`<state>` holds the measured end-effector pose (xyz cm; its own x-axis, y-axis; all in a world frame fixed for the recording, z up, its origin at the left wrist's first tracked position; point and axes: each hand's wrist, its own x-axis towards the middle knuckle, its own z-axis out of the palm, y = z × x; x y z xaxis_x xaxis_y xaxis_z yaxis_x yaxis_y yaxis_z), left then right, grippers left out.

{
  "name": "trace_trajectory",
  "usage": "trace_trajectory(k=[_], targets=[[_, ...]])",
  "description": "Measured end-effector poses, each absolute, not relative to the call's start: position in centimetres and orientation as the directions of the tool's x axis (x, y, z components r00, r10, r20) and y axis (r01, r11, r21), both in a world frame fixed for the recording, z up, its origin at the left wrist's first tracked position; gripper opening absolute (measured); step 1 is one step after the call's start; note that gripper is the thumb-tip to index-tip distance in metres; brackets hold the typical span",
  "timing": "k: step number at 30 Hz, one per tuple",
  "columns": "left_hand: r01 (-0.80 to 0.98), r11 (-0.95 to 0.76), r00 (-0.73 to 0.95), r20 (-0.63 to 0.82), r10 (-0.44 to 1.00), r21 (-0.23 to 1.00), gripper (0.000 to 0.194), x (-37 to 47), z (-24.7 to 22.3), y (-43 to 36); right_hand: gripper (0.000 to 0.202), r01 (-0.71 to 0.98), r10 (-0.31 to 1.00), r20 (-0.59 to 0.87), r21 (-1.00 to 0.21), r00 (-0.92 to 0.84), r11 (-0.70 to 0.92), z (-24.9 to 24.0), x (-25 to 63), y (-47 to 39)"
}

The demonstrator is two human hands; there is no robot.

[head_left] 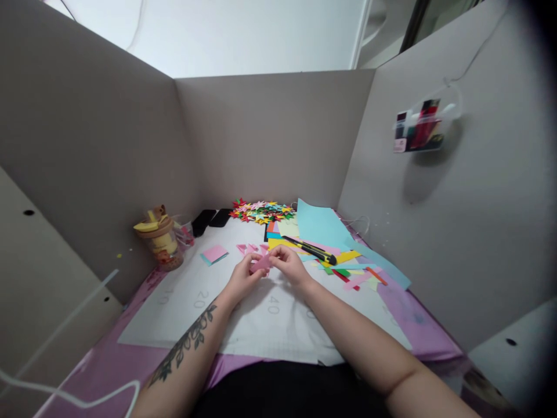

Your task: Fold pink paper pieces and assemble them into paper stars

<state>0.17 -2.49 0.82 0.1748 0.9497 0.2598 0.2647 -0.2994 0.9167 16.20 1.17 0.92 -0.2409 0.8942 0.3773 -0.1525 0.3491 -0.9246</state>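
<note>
Between both hands, near the middle of the white mat (174, 313), is a small piece of pink paper (261, 263). My left hand (243, 277) holds its left side between thumb and fingers. The fingers of my right hand (289, 265) pinch its right edge. Just behind my hands lie several small folded pink pieces (242, 249). A stack of square paper (214, 253), pink over blue, sits to the left. To the right, a yellow and black cutter (311, 250) rests on coloured paper strips.
Folded paper stars (261, 211) are heaped at the back, beside two black phone-like objects (220, 217). A yellow-brown cup (162, 241) stands at left. Large blue sheets (324, 228) lie at back right. Grey panels enclose three sides; a holder (422, 129) hangs on the right one.
</note>
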Motion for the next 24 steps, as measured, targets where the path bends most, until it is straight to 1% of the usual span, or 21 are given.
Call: trace_trajectory(k=[4, 9, 13, 18, 24], targets=[[0.257, -0.298, 0.174, 0.259, 0.950, 0.920, 0.030, 0.2, 0.9, -2.5, 0.014, -0.124, 0.879, 0.374, -0.928, -0.298, 0.352, 0.9, 16.2, 1.0], [0.223, -0.292, 0.167, 0.259, 0.951, 0.930, 0.032, 0.1, 0.9, -2.5, 0.017, -0.063, 0.878, 0.433, -0.901, -0.205, 0.430, 1.1, 16.1, 0.6], [0.222, -0.289, 0.151, 0.260, 0.954, 0.931, 0.032, 0.1, 0.7, -2.3, 0.011, 0.017, 0.849, 0.480, -0.868, -0.219, 0.496, 1.1, 16.1, 0.5], [0.174, -0.273, 0.162, 0.246, 0.956, 0.946, 0.030, 0.1, 0.7, -2.3, 0.005, 0.071, 0.787, 0.577, -0.795, -0.219, 0.603, 1.4, 16.2, 0.3], [0.126, -0.225, 0.151, 0.206, 0.967, 0.966, 0.034, 0.1, 0.9, -2.4, 0.003, 0.127, 0.706, 0.667, -0.699, -0.240, 0.704, 1.6, 16.2, 0.0]])
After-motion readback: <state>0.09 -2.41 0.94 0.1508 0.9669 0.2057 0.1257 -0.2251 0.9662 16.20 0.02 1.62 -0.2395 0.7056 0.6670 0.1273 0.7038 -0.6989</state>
